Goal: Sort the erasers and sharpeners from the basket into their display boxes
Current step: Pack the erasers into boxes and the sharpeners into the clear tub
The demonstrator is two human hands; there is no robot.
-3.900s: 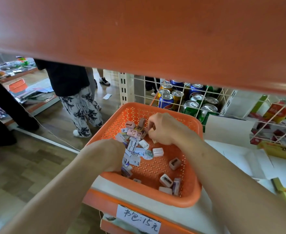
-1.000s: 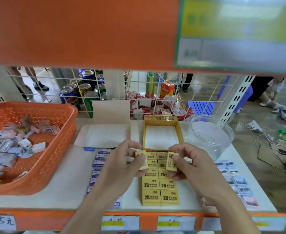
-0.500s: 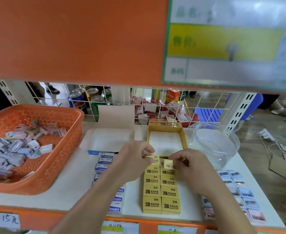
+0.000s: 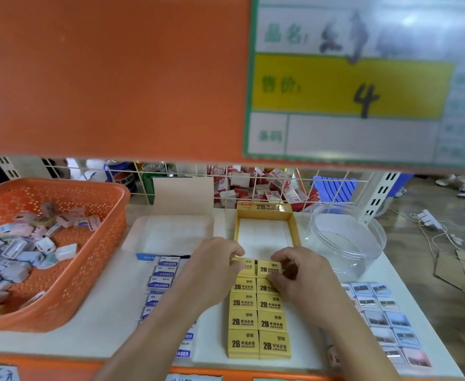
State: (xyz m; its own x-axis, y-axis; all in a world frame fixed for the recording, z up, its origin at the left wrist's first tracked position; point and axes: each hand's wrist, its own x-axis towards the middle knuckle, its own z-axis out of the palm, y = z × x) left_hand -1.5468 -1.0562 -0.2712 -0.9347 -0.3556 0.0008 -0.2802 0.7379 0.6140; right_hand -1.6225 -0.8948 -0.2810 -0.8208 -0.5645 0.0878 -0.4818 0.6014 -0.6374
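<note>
Both hands are at the near edge of the yellow display box [image 4: 264, 208]. The left hand [image 4: 214, 270] pinches a yellow eraser [image 4: 249, 266] and the right hand [image 4: 302, 273] pinches the second eraser [image 4: 267, 269] touching it, heading the eraser rows [image 4: 258, 320]. Left of the box, the orange basket [image 4: 121, 193] holds mixed pieces.

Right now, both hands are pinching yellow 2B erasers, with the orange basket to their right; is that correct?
Not quite: the head view shows the orange basket to their left. The left hand and right hand do pinch yellow 2B erasers.
</note>
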